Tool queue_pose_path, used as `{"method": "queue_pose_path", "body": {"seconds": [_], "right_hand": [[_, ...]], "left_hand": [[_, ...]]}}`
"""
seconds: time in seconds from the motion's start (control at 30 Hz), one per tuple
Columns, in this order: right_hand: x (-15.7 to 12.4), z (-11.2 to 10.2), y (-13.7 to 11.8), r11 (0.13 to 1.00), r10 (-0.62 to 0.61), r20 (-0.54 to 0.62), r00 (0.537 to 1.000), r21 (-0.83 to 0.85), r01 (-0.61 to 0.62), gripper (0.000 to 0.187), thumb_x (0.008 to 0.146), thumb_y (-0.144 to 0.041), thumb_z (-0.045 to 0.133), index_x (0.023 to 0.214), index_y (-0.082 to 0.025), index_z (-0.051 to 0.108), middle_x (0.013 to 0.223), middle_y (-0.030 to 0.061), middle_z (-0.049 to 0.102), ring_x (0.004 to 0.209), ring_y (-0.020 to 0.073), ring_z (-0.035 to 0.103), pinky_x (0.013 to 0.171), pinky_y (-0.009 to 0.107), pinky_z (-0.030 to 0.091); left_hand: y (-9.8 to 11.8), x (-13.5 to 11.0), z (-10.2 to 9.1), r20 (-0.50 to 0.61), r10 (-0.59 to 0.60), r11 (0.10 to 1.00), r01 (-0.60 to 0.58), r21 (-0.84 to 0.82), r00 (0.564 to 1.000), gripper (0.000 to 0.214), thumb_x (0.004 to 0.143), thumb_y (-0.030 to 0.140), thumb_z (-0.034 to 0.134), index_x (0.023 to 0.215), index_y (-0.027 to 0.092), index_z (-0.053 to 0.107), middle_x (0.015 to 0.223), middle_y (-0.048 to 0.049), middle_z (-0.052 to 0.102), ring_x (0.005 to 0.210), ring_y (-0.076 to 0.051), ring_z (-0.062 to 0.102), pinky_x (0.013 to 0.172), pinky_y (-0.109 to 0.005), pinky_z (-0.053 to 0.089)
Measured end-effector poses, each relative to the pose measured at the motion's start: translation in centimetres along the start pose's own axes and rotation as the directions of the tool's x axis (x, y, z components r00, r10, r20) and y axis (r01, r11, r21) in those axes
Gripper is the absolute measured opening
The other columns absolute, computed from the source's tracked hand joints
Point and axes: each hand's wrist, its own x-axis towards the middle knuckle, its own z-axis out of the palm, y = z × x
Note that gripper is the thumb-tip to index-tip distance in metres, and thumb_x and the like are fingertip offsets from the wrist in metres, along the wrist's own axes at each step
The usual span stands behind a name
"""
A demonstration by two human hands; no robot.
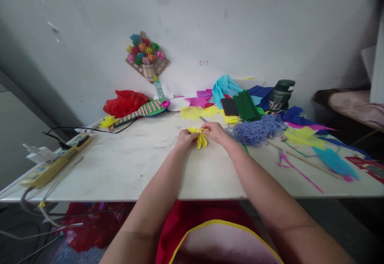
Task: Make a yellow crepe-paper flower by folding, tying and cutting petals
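Observation:
Over the middle of the white table (117,164), my left hand (185,138) and my right hand (215,131) hold a yellow paper flower (201,141) between them. My left fingers pinch its left side. My right fingertips are closed on its upper right edge. Several petals hang down and spread out between the hands. Just beyond my right hand, the pointed metal tips of what look like scissors (203,119) show; the rest is hidden. A tangle of purple-blue yarn (258,130) lies to the right of my right hand.
At the back are crepe paper sheets (247,106), a phone (229,107), a dark green jar (282,95) and a green decorated fan-shaped piece (147,110). A power strip (57,162) runs along the left edge. A thin stick (306,160) lies right. A paper-flower basket (147,56) hangs on the wall.

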Motion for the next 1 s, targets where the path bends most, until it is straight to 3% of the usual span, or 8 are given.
{"method": "queue_pose_path", "body": {"seconds": [0.1, 0.33, 0.53, 0.63, 0.73, 0.83, 1.0], "right_hand": [[0.0, -0.1, -0.3, 0.998, -0.035, -0.024, 0.999, -0.055, 0.034, 0.017, 0.069, -0.013, 0.053, 0.075, -0.02, 0.067, 0.073, 0.0006, 0.066, 0.072, 0.0148, 0.059, 0.069, 0.026, 0.044], [-0.3, -0.8, -1.0, 0.93, -0.299, 0.003, 0.954, -0.222, 0.293, 0.028, 0.067, -0.001, 0.046, 0.075, -0.019, 0.066, 0.077, 0.0033, 0.062, 0.078, 0.0147, 0.055, 0.073, 0.026, 0.044], [-0.2, -0.3, -0.7, 0.982, -0.18, -0.043, 0.983, -0.07, 0.177, 0.023, 0.07, -0.008, 0.052, 0.084, -0.02, 0.067, 0.082, 0.003, 0.065, 0.078, 0.0147, 0.057, 0.076, 0.029, 0.046], [0.0, 0.2, -0.3, 0.996, -0.081, -0.056, 0.995, 0.028, 0.083, 0.021, 0.069, -0.009, 0.054, 0.081, -0.02, 0.067, 0.082, 0.0015, 0.066, 0.078, 0.0142, 0.059, 0.076, 0.029, 0.047], [0.1, 0.4, -0.3, 0.997, -0.064, -0.062, 0.996, 0.05, 0.067, 0.02, 0.067, -0.008, 0.054, 0.075, -0.02, 0.067, 0.078, 0.0004, 0.067, 0.074, 0.0136, 0.059, 0.074, 0.029, 0.047], [0.1, 0.2, -0.8, 0.984, -0.167, -0.098, 0.981, -0.072, 0.16, 0.024, 0.066, -0.004, 0.05, 0.071, -0.02, 0.067, 0.075, 0.0011, 0.067, 0.075, 0.0152, 0.056, 0.074, 0.03, 0.046], [-0.4, -0.3, -1.8, 0.867, -0.436, -0.03, 0.9, -0.283, 0.41, 0.027, 0.066, -0.001, 0.045, 0.073, -0.016, 0.067, 0.078, 0.0069, 0.067, 0.08, 0.0195, 0.052, 0.077, 0.033, 0.042]], "left_hand": [[-0.1, 0.1, 0.0, -0.005, 0.007, 1.0, -0.007, -0.022, 1.0, 0.026, 0.054, 0.027, 0.068, 0.071, 0.008, 0.064, 0.062, -0.0053, 0.063, 0.051, -0.013, 0.055, 0.051, -0.024, 0.043], [-0.4, 0.5, -0.1, -0.023, -0.004, 0.995, 0.001, -0.102, 1.0, 0.034, 0.051, 0.026, 0.069, 0.078, 0.007, 0.063, 0.068, -0.008, 0.065, 0.058, -0.016, 0.059, 0.056, -0.026, 0.046], [-0.3, 0.6, -0.3, -0.042, -0.008, 0.998, 0.006, -0.069, 0.999, 0.034, 0.052, 0.027, 0.07, 0.078, 0.007, 0.063, 0.067, -0.0072, 0.064, 0.054, -0.014, 0.058, 0.053, -0.025, 0.045], [-0.2, 0.5, -0.3, -0.069, -0.009, 0.999, 0.006, -0.04, 0.998, 0.031, 0.051, 0.027, 0.07, 0.075, 0.008, 0.063, 0.064, -0.0059, 0.064, 0.051, -0.013, 0.057, 0.051, -0.025, 0.044], [-0.1, 0.4, -0.1, -0.065, 0.003, 0.999, -0.005, -0.036, 0.998, 0.03, 0.051, 0.026, 0.069, 0.074, 0.008, 0.063, 0.064, -0.0056, 0.064, 0.052, -0.013, 0.057, 0.052, -0.025, 0.044], [-0.1, 0.4, 0.0, -0.069, 0.004, 0.998, -0.008, -0.055, 0.998, 0.03, 0.05, 0.025, 0.069, 0.074, 0.008, 0.063, 0.064, -0.0054, 0.064, 0.052, -0.014, 0.058, 0.053, -0.025, 0.045], [-0.1, 0.3, -0.1, -0.064, 0.015, 0.993, -0.023, -0.119, 0.998, 0.028, 0.05, 0.024, 0.069, 0.072, 0.008, 0.063, 0.066, -0.0064, 0.065, 0.056, -0.014, 0.059, 0.055, -0.026, 0.046]]}}
